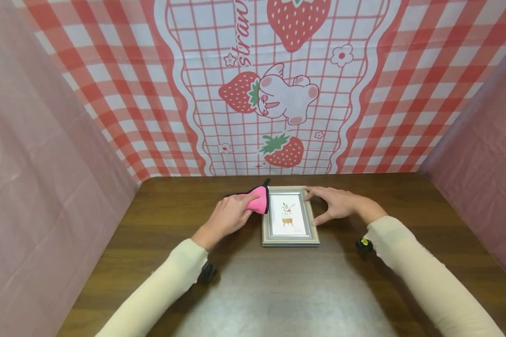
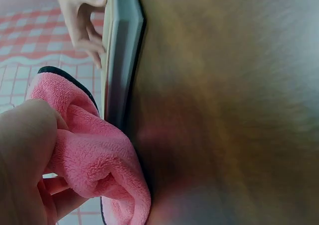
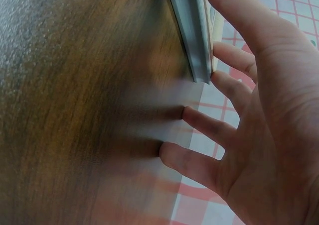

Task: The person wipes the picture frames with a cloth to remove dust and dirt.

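A small grey picture frame point(image 1: 290, 239) with a plant print lies flat on the dark wooden table point(image 1: 253, 290). My left hand point(image 1: 229, 216) grips a pink cloth point(image 1: 259, 200) with a black edge, held against the frame's upper left side. In the left wrist view the pink cloth point(image 2: 94, 155) bunches beside the frame's edge point(image 2: 119, 60). My right hand point(image 1: 335, 204) has straight, spread fingers, touching the frame's right side and top right corner. The right wrist view shows its fingers point(image 3: 234, 56) against the frame's corner point(image 3: 192, 31), with two fingertips on the table.
A red and white checked backdrop with strawberries point(image 1: 274, 89) hangs behind the table. Pink sheets point(image 1: 38, 154) close in the left and right sides. Bare wood stretches in front of the frame towards me.
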`<action>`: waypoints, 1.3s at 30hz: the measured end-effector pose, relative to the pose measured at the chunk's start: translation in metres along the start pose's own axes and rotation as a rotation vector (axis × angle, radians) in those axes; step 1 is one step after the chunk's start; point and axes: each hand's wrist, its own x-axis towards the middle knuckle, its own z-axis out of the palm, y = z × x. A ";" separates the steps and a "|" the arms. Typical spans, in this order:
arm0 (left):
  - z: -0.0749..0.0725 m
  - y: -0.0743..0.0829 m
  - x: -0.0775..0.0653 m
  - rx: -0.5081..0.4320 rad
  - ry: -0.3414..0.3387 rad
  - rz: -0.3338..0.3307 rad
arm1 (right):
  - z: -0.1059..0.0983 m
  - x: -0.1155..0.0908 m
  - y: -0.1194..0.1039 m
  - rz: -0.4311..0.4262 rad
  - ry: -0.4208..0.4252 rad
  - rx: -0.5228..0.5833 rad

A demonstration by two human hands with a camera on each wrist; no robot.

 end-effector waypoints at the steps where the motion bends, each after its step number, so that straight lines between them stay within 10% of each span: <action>1: 0.012 -0.009 0.003 0.015 0.008 -0.002 | 0.000 0.000 0.000 0.001 -0.001 0.000; 7: 0.058 -0.047 0.024 0.038 -0.033 -0.080 | -0.001 0.001 -0.002 0.003 -0.007 0.002; 16: 0.084 -0.067 0.057 -0.096 -0.186 -0.284 | -0.002 0.001 -0.002 -0.002 -0.006 -0.014; 24: 0.091 -0.065 0.078 -0.179 -0.296 -0.361 | -0.003 -0.001 -0.003 0.006 -0.009 -0.015; 39: 0.083 -0.059 0.071 -0.218 -0.311 -0.327 | -0.002 -0.002 -0.003 0.013 -0.011 -0.015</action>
